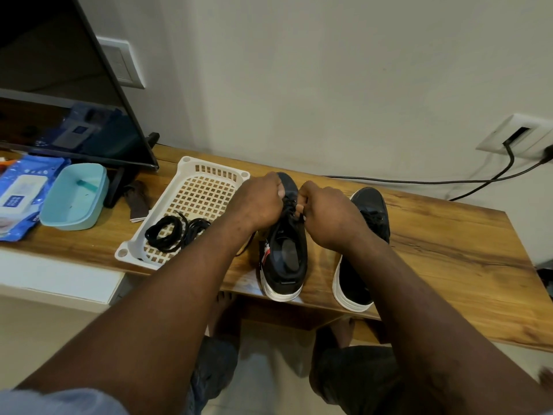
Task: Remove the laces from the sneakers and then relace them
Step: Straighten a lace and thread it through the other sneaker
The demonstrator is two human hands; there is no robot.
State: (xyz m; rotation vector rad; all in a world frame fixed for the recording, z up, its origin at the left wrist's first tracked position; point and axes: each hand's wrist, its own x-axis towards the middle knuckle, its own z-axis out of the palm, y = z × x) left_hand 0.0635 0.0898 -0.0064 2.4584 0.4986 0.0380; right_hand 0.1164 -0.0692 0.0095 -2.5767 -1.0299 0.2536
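While pinching the black lace with curled fingers of left hand and right hand, works at a sneaker: black upper, white sole, toe-away on wooden table, beside second sneaker.

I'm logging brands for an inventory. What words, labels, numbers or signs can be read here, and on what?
No text here can be read.
Wipes pack: white label with dark blue print, too blurred to read.
Held sneaker: red and white tag on its side, too small to read.
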